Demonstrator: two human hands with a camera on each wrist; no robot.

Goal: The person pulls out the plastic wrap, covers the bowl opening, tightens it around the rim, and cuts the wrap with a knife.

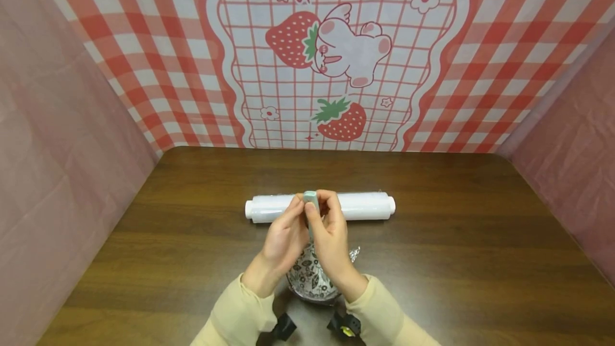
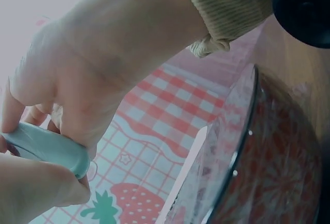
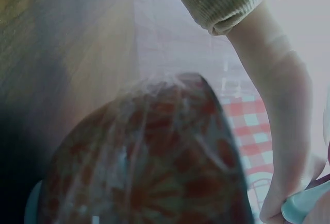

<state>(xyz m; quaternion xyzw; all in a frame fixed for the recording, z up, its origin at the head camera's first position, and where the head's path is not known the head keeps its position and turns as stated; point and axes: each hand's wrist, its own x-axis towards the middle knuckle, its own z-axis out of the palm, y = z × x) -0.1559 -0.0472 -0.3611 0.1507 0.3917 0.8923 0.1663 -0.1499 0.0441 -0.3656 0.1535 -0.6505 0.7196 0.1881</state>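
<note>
A small mint-green tool with a rounded end stands between my hands above the table; fingers hide much of it and its kind cannot be told. My right hand holds it with the thumb along its face. From the other side, my left hand pinches it with thumb and fingers. In the left wrist view the tool lies between both hands' fingers. Below them sits a flower-patterned bowl, with crinkled clear plastic film over its outside in the right wrist view.
Behind the hands a white roll of cling film lies crosswise on the brown wooden table. A red-and-white checked cloth with strawberries hangs at the back. Pink cloth hangs at both sides.
</note>
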